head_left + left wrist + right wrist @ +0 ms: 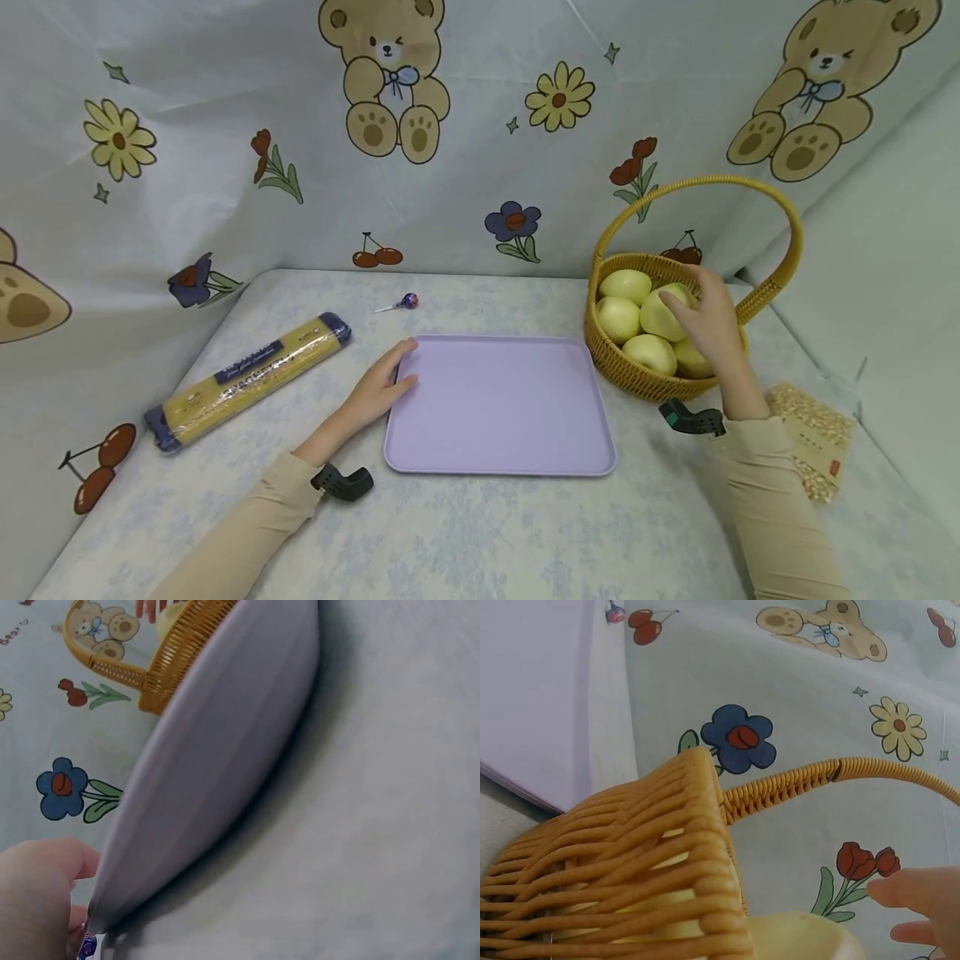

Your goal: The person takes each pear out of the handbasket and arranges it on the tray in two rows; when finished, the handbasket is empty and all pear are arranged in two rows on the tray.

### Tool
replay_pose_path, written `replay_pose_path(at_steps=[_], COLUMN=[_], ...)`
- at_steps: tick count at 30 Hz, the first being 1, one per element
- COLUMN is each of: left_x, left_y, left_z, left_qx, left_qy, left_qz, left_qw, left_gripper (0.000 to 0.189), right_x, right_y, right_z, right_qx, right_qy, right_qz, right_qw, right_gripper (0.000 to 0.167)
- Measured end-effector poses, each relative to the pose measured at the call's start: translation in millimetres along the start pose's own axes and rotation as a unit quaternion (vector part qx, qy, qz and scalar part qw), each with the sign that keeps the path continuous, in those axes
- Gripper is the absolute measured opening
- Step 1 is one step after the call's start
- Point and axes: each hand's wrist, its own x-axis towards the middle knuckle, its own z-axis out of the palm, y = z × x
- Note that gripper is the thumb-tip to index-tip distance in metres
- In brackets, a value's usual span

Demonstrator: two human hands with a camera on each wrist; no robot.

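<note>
In the head view, my left hand (377, 385) rests at the left edge of a flat lavender tray (498, 408). Its thumb reaches over the rim, and the fingertips lie near the far left corner. My right hand (707, 315) is over a woven basket (645, 385) with a tall handle, thumb and fingers spread around the top of a pale yellow-green apple (660, 315). Several similar apples fill the basket. The right wrist view shows the fingers (907, 891) just above an apple (799, 937), with a gap between. Part of that hand is out of that view.
A long yellow and blue plastic-wrapped packet (251, 382) lies slantwise on the left. Beyond the tray is a small lollipop (407, 301). A clear packet of pale kernels (813, 437) lies right of my right forearm. Behind the table (480, 533) hangs a printed cloth (465, 108).
</note>
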Motion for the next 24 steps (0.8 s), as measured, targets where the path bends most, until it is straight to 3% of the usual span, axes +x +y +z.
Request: replay_pose_path(at_steps=[15,24], left_x=[-0.4,0.2], left_y=[0.4,-2.2], left_z=[-0.8,-1.7], left_qx=[0.01,-0.002], left_qy=[0.007,0.012], left_qz=[0.003,-0.022], left_qw=[0.9999,0.9997], left_gripper=[0.051,0.053], right_x=[4.3,5.8], right_y=[16.2,17.0], right_z=[4.6,4.7], right_qx=[-0.005,-0.017], right_qy=[-0.006,-0.023], right_qz=[-0.002,0.002], right_qw=[1.0,0.9996], right_gripper=[0.062,0.07])
